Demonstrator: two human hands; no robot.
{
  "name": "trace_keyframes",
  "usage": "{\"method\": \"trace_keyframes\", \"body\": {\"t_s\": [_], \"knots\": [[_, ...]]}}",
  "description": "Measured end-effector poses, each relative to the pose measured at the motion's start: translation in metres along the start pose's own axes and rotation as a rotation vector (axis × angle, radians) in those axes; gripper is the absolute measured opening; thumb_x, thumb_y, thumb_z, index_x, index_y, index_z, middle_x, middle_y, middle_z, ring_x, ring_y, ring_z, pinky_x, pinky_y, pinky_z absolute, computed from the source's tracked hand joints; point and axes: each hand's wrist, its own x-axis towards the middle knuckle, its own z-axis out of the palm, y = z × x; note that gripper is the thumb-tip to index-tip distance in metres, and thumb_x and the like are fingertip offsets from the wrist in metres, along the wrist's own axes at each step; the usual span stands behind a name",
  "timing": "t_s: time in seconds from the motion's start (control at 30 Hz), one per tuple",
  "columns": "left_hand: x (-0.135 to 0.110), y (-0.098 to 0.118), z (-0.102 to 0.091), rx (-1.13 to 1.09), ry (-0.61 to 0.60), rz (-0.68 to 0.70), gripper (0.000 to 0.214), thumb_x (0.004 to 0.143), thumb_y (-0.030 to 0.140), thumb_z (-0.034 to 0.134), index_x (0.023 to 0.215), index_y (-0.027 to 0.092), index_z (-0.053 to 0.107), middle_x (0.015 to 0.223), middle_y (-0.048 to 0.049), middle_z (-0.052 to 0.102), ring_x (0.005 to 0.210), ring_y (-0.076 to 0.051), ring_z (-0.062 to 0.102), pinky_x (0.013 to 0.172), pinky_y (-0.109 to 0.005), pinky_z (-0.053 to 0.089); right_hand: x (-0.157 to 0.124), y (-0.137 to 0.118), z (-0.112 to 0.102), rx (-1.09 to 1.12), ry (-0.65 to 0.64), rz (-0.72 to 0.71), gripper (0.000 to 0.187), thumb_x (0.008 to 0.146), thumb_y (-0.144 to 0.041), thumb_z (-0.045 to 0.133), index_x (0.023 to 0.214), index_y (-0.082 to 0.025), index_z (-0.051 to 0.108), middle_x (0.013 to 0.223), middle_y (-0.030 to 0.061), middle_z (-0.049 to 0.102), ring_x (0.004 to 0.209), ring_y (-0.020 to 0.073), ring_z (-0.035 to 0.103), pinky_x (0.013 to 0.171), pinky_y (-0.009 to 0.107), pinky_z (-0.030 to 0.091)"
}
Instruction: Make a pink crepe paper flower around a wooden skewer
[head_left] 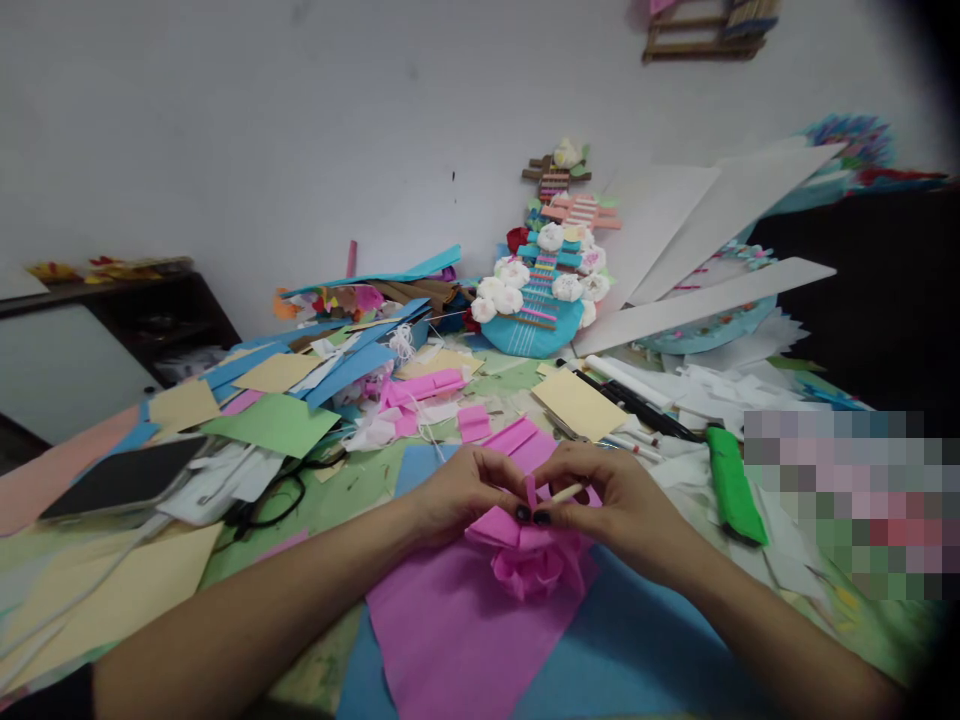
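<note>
My left hand (480,482) is closed, its thumb and finger pinching the edge of a strip of pink crepe paper. Close against it, my right hand (611,495) pinches the same paper, with a short pale stick (566,492) lying between its fingers. Below the fingertips hangs a ruffled pink crepe paper flower (529,572), gathered in folds. A flat pink crepe sheet (465,635) lies under both hands, on top of a blue paper sheet (645,640). Part of the flower is hidden behind the fingers.
Paper scraps cover the table around me. A phone-like dark slab (127,480) and a white charger (221,485) with cable lie left. A green-handled tool (735,485) and a yellow card (577,402) lie right. A decorated blue paper craft (532,310) leans against the wall.
</note>
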Motion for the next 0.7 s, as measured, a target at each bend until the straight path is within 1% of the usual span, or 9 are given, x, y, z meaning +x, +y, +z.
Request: {"method": "trace_keyframes", "body": {"t_s": [0.1,0.23,0.33,0.37,0.4,0.47,0.53,0.6,0.7], "knots": [[0.001,0.002,-0.001,-0.013,0.016,0.021,0.012,0.052,0.006,0.077,0.061,0.012,0.073,0.057,-0.0016,0.07,0.056,-0.01,0.062,0.061,-0.02,0.047,0.001,0.001,0.0,-0.003,0.017,0.011,0.01,0.069,-0.02,0.068,0.078,-0.019,0.072,0.074,0.001,0.063,0.066,0.0136,0.052,0.059,0.027,0.037],[0.0,0.006,-0.006,-0.034,-0.019,0.016,0.013,0.053,0.011,0.077,0.066,0.011,0.074,0.061,-0.004,0.071,0.058,-0.011,0.062,0.063,-0.021,0.046,0.001,0.002,0.0,-0.012,0.037,0.022,0.009,0.069,-0.019,0.067,0.077,-0.018,0.071,0.072,0.0012,0.064,0.065,0.0131,0.051,0.059,0.026,0.037],[-0.004,0.015,-0.008,-0.08,-0.112,-0.012,0.02,0.059,0.023,0.074,0.073,0.009,0.075,0.067,-0.0089,0.072,0.063,-0.015,0.062,0.063,-0.024,0.046,0.001,0.002,0.0,-0.025,0.062,0.014,0.01,0.068,-0.021,0.068,0.077,-0.017,0.07,0.07,0.0012,0.063,0.064,0.0131,0.05,0.058,0.026,0.037],[-0.006,0.018,-0.009,-0.085,-0.158,-0.017,0.025,0.06,0.026,0.073,0.075,0.008,0.075,0.072,-0.0112,0.072,0.067,-0.017,0.063,0.066,-0.026,0.047,0.001,0.001,0.0,-0.033,0.069,0.01,0.01,0.068,-0.021,0.068,0.076,-0.017,0.07,0.069,0.0011,0.062,0.064,0.0131,0.05,0.058,0.026,0.037],[-0.008,0.021,-0.008,-0.078,-0.178,-0.014,0.027,0.059,0.027,0.072,0.077,0.007,0.075,0.074,-0.0122,0.073,0.071,-0.019,0.064,0.069,-0.028,0.047,0.001,0.0,0.0,-0.043,0.077,0.006,0.01,0.068,-0.022,0.068,0.077,-0.017,0.07,0.069,0.001,0.061,0.064,0.0131,0.05,0.058,0.026,0.037],[-0.01,0.024,-0.007,-0.028,-0.13,0.012,0.023,0.057,0.02,0.073,0.077,0.009,0.075,0.075,-0.0102,0.073,0.071,-0.019,0.064,0.069,-0.028,0.047,0.001,-0.001,0.0,-0.061,0.091,0.0,0.011,0.07,-0.022,0.068,0.079,-0.018,0.07,0.07,0.001,0.061,0.064,0.013,0.05,0.058,0.026,0.036],[-0.01,0.024,-0.006,0.026,-0.065,0.026,0.02,0.057,0.014,0.074,0.077,0.011,0.075,0.072,-0.0071,0.072,0.066,-0.016,0.063,0.066,-0.026,0.047,0.001,-0.001,0.001,-0.071,0.102,-0.005,0.011,0.071,-0.023,0.067,0.081,-0.019,0.071,0.07,0.0009,0.061,0.064,0.013,0.05,0.057,0.025,0.036],[-0.009,0.021,-0.004,0.069,-0.044,0.04,0.018,0.058,0.012,0.075,0.076,0.011,0.073,0.071,-0.0059,0.072,0.062,-0.013,0.063,0.063,-0.024,0.047,0.001,0.0,0.001,-0.087,0.115,-0.014,0.011,0.071,-0.023,0.067,0.08,-0.019,0.07,0.07,0.0008,0.061,0.064,0.013,0.05,0.057,0.025,0.036],[-0.007,0.016,-0.002,0.133,-0.032,0.085,0.016,0.06,0.014,0.076,0.075,0.01,0.071,0.071,-0.0055,0.071,0.064,-0.012,0.063,0.063,-0.022,0.046,0.001,0.003,0.001,-0.113,0.134,-0.031,0.009,0.071,-0.024,0.068,0.078,-0.019,0.07,0.067,0.0005,0.06,0.063,0.013,0.049,0.056,0.025,0.035]]}}
